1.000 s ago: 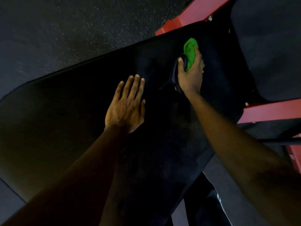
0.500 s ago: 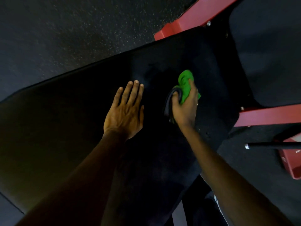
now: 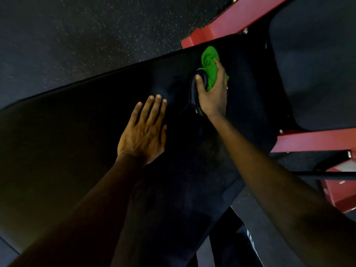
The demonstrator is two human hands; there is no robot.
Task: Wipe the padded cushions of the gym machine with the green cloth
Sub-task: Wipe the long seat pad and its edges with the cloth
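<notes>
**A:** Where's the crumpled bright green cloth [image 3: 209, 63] rn?

**B:** Bunched in the person's right hand [image 3: 212, 94] and pressed on the big black padded bench cushion [image 3: 77, 135]. That's toward 1 o'clock of the view, near the pad's far end by the red-painted steel frame [image 3: 238, 18]. Fingers curl over the cloth, thumb hooked round it. A thin black thing [image 3: 192, 93] sits under the thumb w/ the cloth; can't tell what.

**A:** And the left hand [image 3: 143, 132]?

**B:** Flat, palm down on the same pad, fingers straight & close together, holding nothing. It's at abt 8 o'clock from the right one, near but apart. Prob. bracing.

**A:** Progress?

**B:** Judgement only: mid-wipe on this pad. No streaks or sheen show in the dim light, so can't say which parts are done. The wide stretch toward 7–9 o'clock has no cloth on it. The second dark padded cushion [image 3: 317, 64] at 2 o'clock, past the frame, has nothing touching it, so it's likely left to do. Prob. under half done, low confidence.
</notes>
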